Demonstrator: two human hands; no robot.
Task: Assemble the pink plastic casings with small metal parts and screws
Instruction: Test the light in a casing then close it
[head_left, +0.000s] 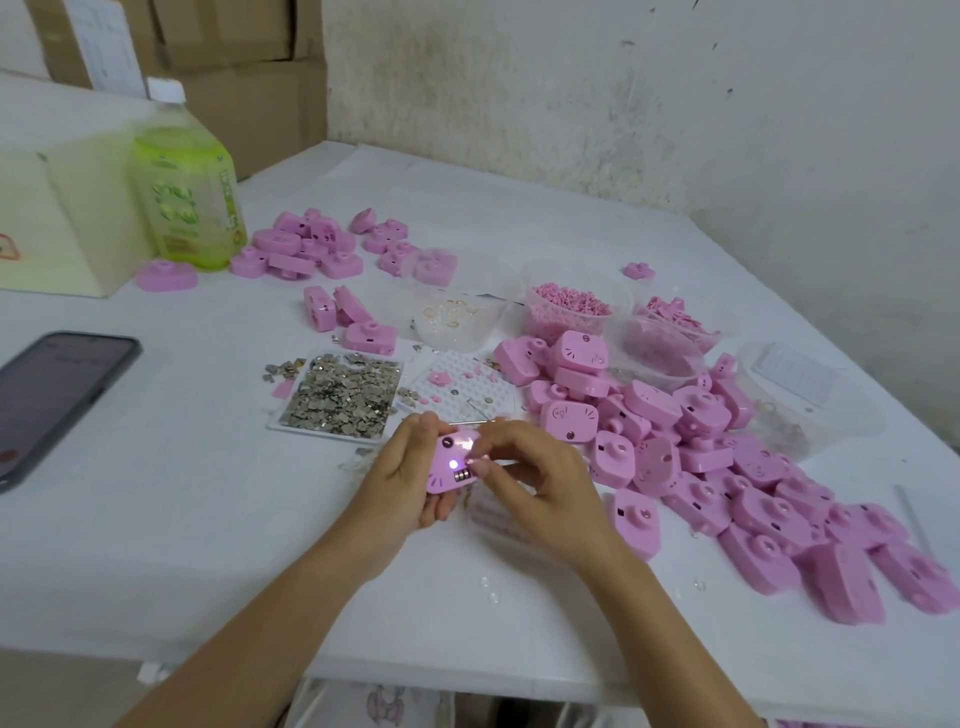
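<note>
The left hand (410, 467) holds one pink casing (451, 464) a little above the counter (208, 519), just in front of the tray of metal bits (340, 395), on the side near the person. Its grip is wrapped round the casing's left edge, fingers under and thumb on top. That keeps the open face up and steady, so the other hand can work on it.

The right hand (524, 478) comes in from the other side. Its grip is narrow, with thumb and first finger pinched together on the casing's face. If a tiny part sits between them, it is too small to see. A little light glows on the casing, next to some small metal rolls.

The tray is probably so near because the bits are tiny and needed often. The big pile of casings (727, 467) lies to the right of the tray, an easy reach for the right hand. The phone (52, 400) lies far left of the tray, out of the way.
</note>
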